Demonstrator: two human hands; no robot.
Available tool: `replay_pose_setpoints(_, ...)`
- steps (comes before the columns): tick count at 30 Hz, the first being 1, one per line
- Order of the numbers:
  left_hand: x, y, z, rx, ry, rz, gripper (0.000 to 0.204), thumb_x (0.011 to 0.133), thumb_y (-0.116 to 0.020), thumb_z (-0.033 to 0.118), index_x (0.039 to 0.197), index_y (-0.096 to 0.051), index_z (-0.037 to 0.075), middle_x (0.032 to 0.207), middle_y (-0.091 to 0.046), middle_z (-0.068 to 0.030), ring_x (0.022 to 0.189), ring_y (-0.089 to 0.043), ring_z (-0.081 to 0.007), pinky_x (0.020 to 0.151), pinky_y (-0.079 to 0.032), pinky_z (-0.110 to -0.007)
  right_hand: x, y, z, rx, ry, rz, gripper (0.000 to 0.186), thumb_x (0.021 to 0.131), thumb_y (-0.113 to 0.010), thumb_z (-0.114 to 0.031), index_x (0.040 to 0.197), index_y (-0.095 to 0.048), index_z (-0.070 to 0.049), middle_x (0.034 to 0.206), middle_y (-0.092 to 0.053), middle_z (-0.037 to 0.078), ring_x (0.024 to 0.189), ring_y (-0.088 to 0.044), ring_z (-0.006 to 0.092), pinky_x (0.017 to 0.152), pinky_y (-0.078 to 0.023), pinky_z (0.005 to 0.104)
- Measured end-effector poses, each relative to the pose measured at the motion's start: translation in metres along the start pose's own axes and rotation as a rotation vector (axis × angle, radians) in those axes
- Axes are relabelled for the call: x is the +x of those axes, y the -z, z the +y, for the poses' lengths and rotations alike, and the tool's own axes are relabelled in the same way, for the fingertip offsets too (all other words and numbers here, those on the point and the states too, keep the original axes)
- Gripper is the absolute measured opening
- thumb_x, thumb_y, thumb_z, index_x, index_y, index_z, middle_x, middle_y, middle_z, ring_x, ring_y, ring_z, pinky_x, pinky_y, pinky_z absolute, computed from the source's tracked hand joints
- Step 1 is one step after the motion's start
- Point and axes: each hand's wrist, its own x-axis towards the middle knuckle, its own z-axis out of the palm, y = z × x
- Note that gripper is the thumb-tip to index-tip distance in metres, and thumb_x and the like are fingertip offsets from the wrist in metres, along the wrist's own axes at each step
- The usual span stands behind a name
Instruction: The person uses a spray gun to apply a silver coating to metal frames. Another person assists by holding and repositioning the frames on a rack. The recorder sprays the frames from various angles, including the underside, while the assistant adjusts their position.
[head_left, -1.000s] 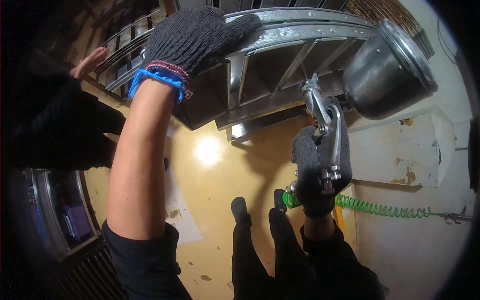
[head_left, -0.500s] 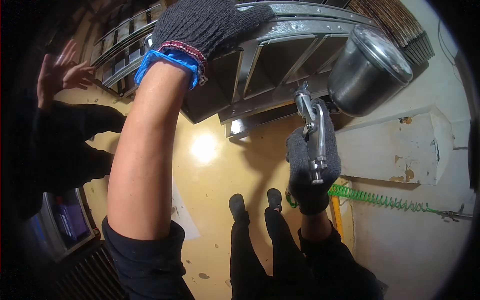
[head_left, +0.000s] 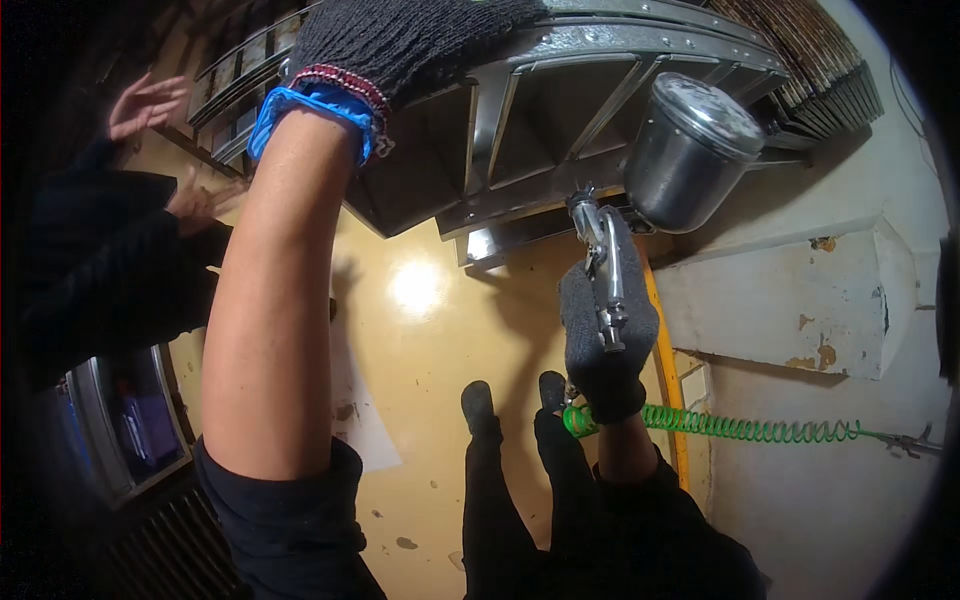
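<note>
My left hand (head_left: 400, 50), in a dark grey knit glove with a blue band at the wrist, is closed over the edge of a riveted metal frame with slanted slats (head_left: 490, 120). Its fingertips are cut off by the top of the picture. A metal spray gun (head_left: 606, 265) is gripped in my right hand (head_left: 590, 320), gloved the same way. The gun's nozzle end faces the slatted frame, a short gap away. On its right side sits a round, lidded metal cup (head_left: 690, 155). My right fingers are mostly hidden behind the gun.
A green coiled hose (head_left: 760, 425) stretches from below my right hand to a wall fitting (head_left: 905, 440). A pale ledge (head_left: 770, 295) juts out at right. Stacked slatted panels (head_left: 810, 65) lean at upper right. Another person's hands (head_left: 150, 105) are at the left.
My right hand and the spray gun have shifted slightly left, the gun's cup with them. More of the green hose shows. The other person's hands have moved apart. My left hand stays on the frame.
</note>
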Motion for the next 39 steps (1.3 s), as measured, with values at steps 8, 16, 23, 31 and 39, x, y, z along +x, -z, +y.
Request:
replay_pose_setpoints(8,0.002,-0.009,-0.005,-0.047,-0.073,0.145,0.074,0.084,-0.049,0.078,0.066,-0.068,0.008,0.063,-0.065,-0.0072,0.057,-0.062,-0.0187,0.061,-0.052,-0.035,-0.004,-0.007,0.007,0.559,-0.195,0.089,0.033,0.078,-0.064,0.008,0.111,-0.061,0.009,0.105,-0.066,0.023,0.083,-0.068,0.0274,0.069,-0.055,0.0311)
replay_pose_setpoints(16,0.025,-0.043,-0.07,-0.064,-0.171,0.253,0.06,0.091,-0.055,0.061,0.106,-0.066,0.005,0.104,-0.066,-0.0167,0.095,-0.064,-0.0305,0.086,-0.052,-0.041,-0.012,-0.007,0.022,0.956,-0.39,-0.032,0.06,0.084,-0.063,0.008,0.141,-0.044,0.006,0.121,-0.065,0.018,0.093,-0.068,0.0207,0.078,-0.055,0.0281)
replay_pose_setpoints(23,0.037,-0.044,-0.049,0.176,-0.405,0.317,0.049,0.093,-0.058,0.05,0.11,-0.071,0.007,0.098,-0.071,-0.0165,0.089,-0.068,-0.0344,0.079,-0.055,-0.04,-0.008,0.005,0.044,0.904,-0.216,-0.075,0.057,0.088,-0.06,0.0,0.143,-0.044,0.0,0.133,-0.06,0.018,0.106,-0.068,0.0257,0.087,-0.054,0.0329)
replay_pose_setpoints(31,0.021,-0.024,-0.032,0.171,-0.176,0.135,0.038,0.095,-0.061,0.027,0.129,-0.062,0.009,0.122,-0.066,-0.0163,0.106,-0.066,-0.0319,0.091,-0.054,-0.037,-0.007,0.001,0.057,0.995,-0.13,-0.147,0.057,0.088,-0.059,0.0,0.143,-0.043,0.002,0.132,-0.06,0.019,0.111,-0.067,0.0243,0.09,-0.053,0.0331)
replay_pose_setpoints(39,0.013,-0.026,-0.02,0.13,-0.226,0.111,0.033,0.095,-0.06,0.018,0.126,-0.064,0.011,0.113,-0.069,-0.0142,0.094,-0.067,-0.0299,0.082,-0.052,-0.035,0.003,0.008,0.06,1.384,-0.303,-0.268,0.054,0.087,-0.062,0.0,0.139,-0.047,0.006,0.126,-0.064,0.018,0.097,-0.069,0.0207,0.083,-0.055,0.0305)
